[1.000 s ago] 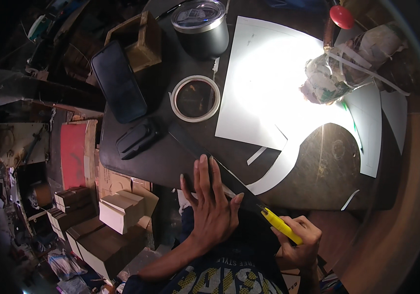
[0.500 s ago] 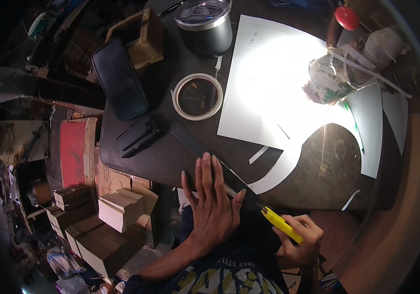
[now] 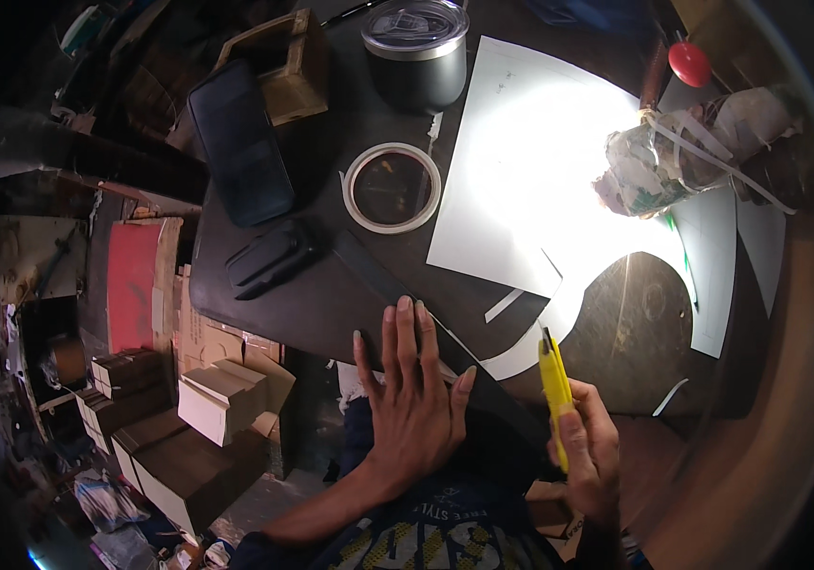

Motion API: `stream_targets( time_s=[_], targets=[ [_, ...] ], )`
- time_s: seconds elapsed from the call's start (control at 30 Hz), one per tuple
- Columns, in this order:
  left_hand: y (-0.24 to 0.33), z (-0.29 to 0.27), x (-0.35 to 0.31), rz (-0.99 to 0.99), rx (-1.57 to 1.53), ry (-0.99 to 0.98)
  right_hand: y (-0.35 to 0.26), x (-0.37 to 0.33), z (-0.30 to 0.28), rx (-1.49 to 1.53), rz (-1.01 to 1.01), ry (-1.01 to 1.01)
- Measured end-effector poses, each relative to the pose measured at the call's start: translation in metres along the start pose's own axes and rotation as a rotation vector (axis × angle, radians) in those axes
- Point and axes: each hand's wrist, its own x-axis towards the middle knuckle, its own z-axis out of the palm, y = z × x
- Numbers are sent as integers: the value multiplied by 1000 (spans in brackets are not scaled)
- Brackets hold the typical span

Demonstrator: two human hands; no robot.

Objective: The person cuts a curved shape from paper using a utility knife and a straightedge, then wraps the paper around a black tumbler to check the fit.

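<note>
Flat on a long dark ruler (image 3: 369, 267) at the table's near edge, my left hand (image 3: 413, 408) presses down with its fingers stretched out. A thin strip of white shows along the ruler's edge. My right hand (image 3: 589, 446) is wrapped round a yellow utility knife (image 3: 553, 375), whose tip points away from me and looks raised off the ruler. Beyond the knife lies a curved white paper piece (image 3: 559, 318), partly under a larger white sheet (image 3: 469, 233). A narrow paper offcut (image 3: 504, 306) rests between the ruler and the sheet.
A roll of tape (image 3: 350, 195), a phone (image 3: 240, 142), a black stapler-like object (image 3: 269, 258) and a lidded black tumbler (image 3: 416, 71) stand or lie on the dark table. A wrapped lamp (image 3: 663, 157) shines from the right. Cardboard boxes (image 3: 193, 465) are stacked at the lower left.
My right hand has lifted the knife away from the ruler and turned it more upright, its tip now farther forward. My left hand stays on the ruler. The view has shifted slightly.
</note>
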Motion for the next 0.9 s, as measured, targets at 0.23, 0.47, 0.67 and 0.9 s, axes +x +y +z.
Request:
stream_targets(
  time_s=[0.23, 0.47, 0.67, 0.9],
  targets=[
    [1, -2, 0, -8, 2, -1, -19, 14, 21, -479, -363, -20],
    [1, -2, 1, -12, 15, 8, -21, 27, 23, -560, -504, -24],
    [0, -1, 0, -2, 23, 10, -20, 27, 24, -567, -451, -73],
    [2, -3, 1, -16, 2, 39, -23, 34, 27, -654, -506, -117]
  ],
)
